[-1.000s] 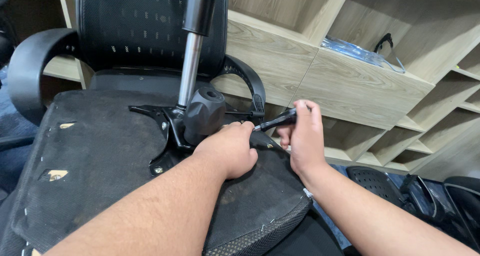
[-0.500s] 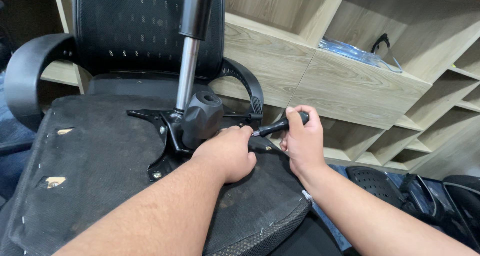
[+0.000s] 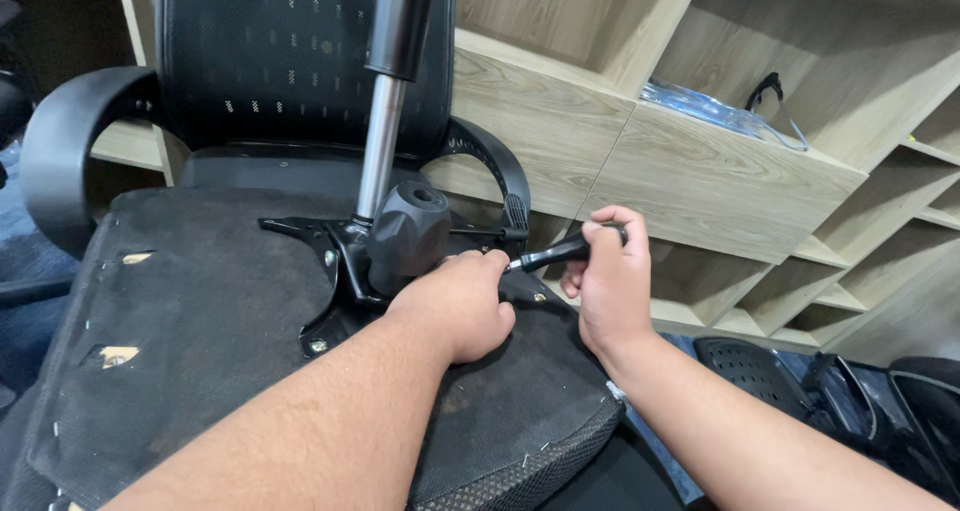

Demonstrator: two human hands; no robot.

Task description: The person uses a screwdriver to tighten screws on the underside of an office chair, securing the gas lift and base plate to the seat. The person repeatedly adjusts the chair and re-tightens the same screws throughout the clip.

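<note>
On the upturned underside of the office chair seat point(image 3: 180, 331), your right hand point(image 3: 610, 286) is closed around the black handle of a screwdriver point(image 3: 565, 251), its shaft pointing left toward the black metal mechanism plate point(image 3: 335, 271) at the foot of the gas lift column point(image 3: 385, 141). Your left hand point(image 3: 460, 301) is curled loosely, knuckles up, resting on the plate beside the black plastic housing point(image 3: 405, 236); whether it pinches anything underneath cannot be told. By the look of it, the step in hand is driving or loosening a fastener on the right side of the plate (the tool lies nearly level, so the tip may sit at an angle). A next turn would call for the tip seated squarely and steady pressure along the shaft. Hidden from view: the screwdriver tip and the fastener, both behind your left fingers. One armrest point(image 3: 70, 151) is cut off at the left edge; the clear plastic on the wooden shelf point(image 3: 720, 181) is hard to make out.
</note>
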